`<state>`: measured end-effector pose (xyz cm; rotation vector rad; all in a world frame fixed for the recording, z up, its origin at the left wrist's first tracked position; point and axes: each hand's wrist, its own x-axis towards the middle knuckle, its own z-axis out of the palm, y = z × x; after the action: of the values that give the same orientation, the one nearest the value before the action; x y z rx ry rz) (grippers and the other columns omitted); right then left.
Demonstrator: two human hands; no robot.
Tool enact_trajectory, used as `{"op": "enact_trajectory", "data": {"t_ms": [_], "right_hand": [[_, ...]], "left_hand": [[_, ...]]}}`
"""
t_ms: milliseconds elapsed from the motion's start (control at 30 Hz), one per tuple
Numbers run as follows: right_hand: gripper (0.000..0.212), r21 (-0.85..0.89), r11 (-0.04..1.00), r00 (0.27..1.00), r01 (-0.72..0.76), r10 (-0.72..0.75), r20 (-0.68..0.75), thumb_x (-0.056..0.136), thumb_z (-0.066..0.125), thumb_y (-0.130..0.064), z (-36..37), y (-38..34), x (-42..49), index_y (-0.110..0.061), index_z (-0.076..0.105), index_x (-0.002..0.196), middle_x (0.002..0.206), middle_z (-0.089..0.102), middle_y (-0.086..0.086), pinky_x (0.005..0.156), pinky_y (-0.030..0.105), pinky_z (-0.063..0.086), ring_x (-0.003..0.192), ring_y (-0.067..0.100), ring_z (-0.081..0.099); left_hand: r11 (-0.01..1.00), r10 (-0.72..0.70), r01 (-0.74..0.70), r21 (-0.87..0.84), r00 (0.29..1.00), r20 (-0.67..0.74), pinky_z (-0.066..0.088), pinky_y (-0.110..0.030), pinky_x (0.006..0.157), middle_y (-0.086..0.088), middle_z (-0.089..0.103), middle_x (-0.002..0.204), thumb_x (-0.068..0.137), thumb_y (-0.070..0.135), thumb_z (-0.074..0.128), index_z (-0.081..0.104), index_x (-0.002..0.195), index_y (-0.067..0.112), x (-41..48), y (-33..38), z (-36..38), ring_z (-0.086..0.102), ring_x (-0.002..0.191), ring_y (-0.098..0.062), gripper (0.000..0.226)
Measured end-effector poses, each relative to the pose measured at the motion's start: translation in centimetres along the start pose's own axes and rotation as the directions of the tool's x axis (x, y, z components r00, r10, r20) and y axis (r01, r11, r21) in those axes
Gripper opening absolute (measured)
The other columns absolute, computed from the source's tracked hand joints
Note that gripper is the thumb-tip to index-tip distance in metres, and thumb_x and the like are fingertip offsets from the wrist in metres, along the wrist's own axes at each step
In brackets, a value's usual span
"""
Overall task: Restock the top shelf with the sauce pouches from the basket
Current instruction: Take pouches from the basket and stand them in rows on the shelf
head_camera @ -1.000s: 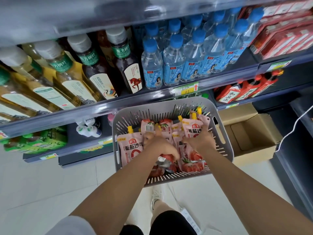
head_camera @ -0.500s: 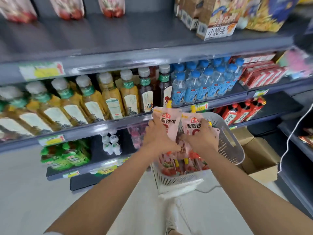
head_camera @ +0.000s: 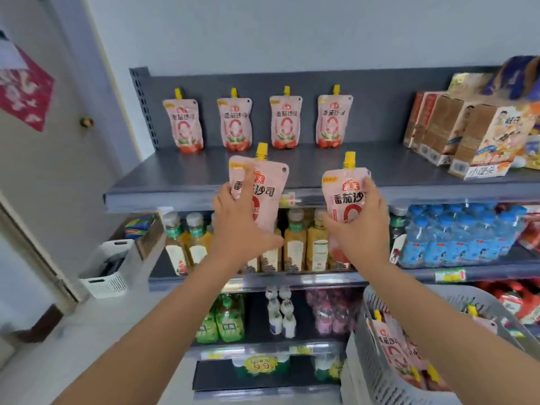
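My left hand [head_camera: 238, 222] grips a pink sauce pouch [head_camera: 267, 187] with a yellow spout, held upright in front of the top shelf's front edge. My right hand [head_camera: 361, 229] grips a second pink pouch [head_camera: 344, 191], also upright at the same height. The dark grey top shelf [head_camera: 210, 171] carries a row of several identical pouches [head_camera: 235, 124] standing against its back panel. The grey slotted basket [head_camera: 377, 372] sits at the lower right with more pouches [head_camera: 390, 349] inside.
Brown snack boxes [head_camera: 455, 135] fill the right end of the top shelf. Tea bottles [head_camera: 298, 241] and blue-capped water bottles [head_camera: 455, 238] stand on the shelf below. A white basket [head_camera: 106, 276] sits on the floor at the left, beside a door [head_camera: 55, 141].
Both hands lifted one pouch each out of the basket and rose to the top shelf's front edge. The view tilted up, so the basket now lies at the lower right.
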<state>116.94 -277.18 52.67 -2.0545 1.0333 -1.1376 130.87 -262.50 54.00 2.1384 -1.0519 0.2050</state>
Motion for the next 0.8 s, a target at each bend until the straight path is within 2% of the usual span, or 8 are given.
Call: {"op": "enact_trajectory", "data": {"t_ms": [133, 233, 300, 400, 567, 633, 733, 800], "right_hand": [[0.101, 0.183, 0.983, 0.997, 0.030, -0.017, -0.071, 0.066, 0.083, -0.035, 3.2, -5.5, 4.0, -0.024, 0.024, 0.146, 0.135, 0.037, 0.005, 0.103, 0.042, 0.039, 0.125, 0.024, 0.039], [0.102, 0.285, 0.957, 0.994, 0.057, -0.028, -0.103, 0.065, 0.083, -0.030, 5.8, -8.8, 7.5, -0.024, 0.022, 0.147, 0.137, 0.035, 0.006, 0.104, 0.043, 0.038, 0.127, 0.025, 0.036], [0.103, 0.289, 0.953, 0.992, 0.089, -0.059, -0.111, 0.065, 0.083, -0.029, 7.8, -10.1, 9.9, -0.025, 0.021, 0.147, 0.141, 0.033, 0.006, 0.105, 0.045, 0.036, 0.130, 0.026, 0.033], [0.107, 0.267, 0.959, 0.994, 0.098, -0.080, -0.079, 0.065, 0.083, -0.028, 11.1, -11.3, 13.4, -0.026, 0.016, 0.148, 0.144, 0.029, 0.006, 0.104, 0.048, 0.032, 0.133, 0.027, 0.027], [0.110, 0.163, 0.987, 0.999, 0.016, -0.021, 0.029, 0.069, 0.081, -0.035, 17.5, -12.2, 17.7, -0.026, 0.007, 0.150, 0.149, 0.020, 0.010, 0.104, 0.055, 0.031, 0.137, 0.031, 0.022], [0.112, 0.116, 0.993, 0.999, -0.015, 0.009, 0.052, 0.071, 0.080, -0.038, 19.7, -12.5, 18.8, -0.025, 0.002, 0.150, 0.150, 0.017, 0.012, 0.104, 0.056, 0.030, 0.138, 0.033, 0.021], [0.111, 0.067, 0.998, 0.998, 0.023, -0.027, 0.062, 0.073, 0.078, -0.038, 22.1, -12.8, 19.6, -0.023, 0.000, 0.150, 0.151, 0.014, 0.013, 0.105, 0.055, 0.029, 0.139, 0.032, 0.018], [0.110, 0.065, 0.997, 0.997, 0.031, -0.035, 0.062, 0.074, 0.077, -0.037, 23.7, -13.0, 20.1, -0.023, -0.001, 0.150, 0.149, 0.015, 0.014, 0.104, 0.054, 0.030, 0.137, 0.032, 0.019]], "left_hand": [[1.000, -0.005, 0.009, 0.015, 0.977, -0.214, 0.029, -0.047, 0.103, -0.013, 0.018, 0.140, 0.048, 0.044, 0.077, -0.010, 0.148, 0.044, 5.6, -2.6, -4.6, 0.019, 0.126, -0.031, 0.132], [0.994, -0.107, 0.101, -0.035, 0.945, -0.308, 0.031, -0.048, 0.103, -0.013, 0.017, 0.139, 0.052, 0.039, 0.079, -0.009, 0.147, 0.045, 10.5, -4.9, -6.3, 0.021, 0.127, -0.033, 0.130], [0.986, -0.166, 0.149, -0.078, 0.936, -0.311, 0.032, -0.050, 0.105, -0.013, 0.017, 0.139, 0.053, 0.038, 0.078, -0.010, 0.146, 0.046, 13.6, -6.6, -6.6, 0.020, 0.129, -0.034, 0.129], [0.975, -0.221, 0.217, -0.048, 0.927, -0.302, 0.033, -0.054, 0.105, -0.013, 0.016, 0.139, 0.054, 0.037, 0.079, -0.013, 0.145, 0.047, 17.8, -9.5, -6.2, 0.020, 0.128, -0.037, 0.130], [0.945, -0.321, 0.326, -0.032, 0.899, -0.298, 0.034, -0.052, 0.106, -0.012, 0.016, 0.137, 0.058, 0.033, 0.081, -0.012, 0.147, 0.045, 23.1, -13.7, -5.0, 0.019, 0.128, -0.034, 0.129], [0.940, -0.329, 0.342, -0.002, 0.900, -0.286, 0.035, -0.052, 0.104, -0.013, 0.017, 0.136, 0.057, 0.034, 0.082, -0.012, 0.147, 0.045, 24.7, -15.1, -4.6, 0.020, 0.126, -0.035, 0.130], [0.943, -0.297, 0.324, 0.073, 0.921, -0.253, 0.036, -0.051, 0.103, -0.013, 0.016, 0.137, 0.057, 0.034, 0.083, -0.013, 0.147, 0.045, 26.3, -16.8, -3.9, 0.021, 0.127, -0.036, 0.133], [0.951, -0.281, 0.304, 0.063, 0.928, -0.244, 0.035, -0.053, 0.104, -0.012, 0.015, 0.136, 0.056, 0.034, 0.083, -0.014, 0.146, 0.045, 27.3, -18.0, -3.5, 0.021, 0.128, -0.037, 0.133]]}}
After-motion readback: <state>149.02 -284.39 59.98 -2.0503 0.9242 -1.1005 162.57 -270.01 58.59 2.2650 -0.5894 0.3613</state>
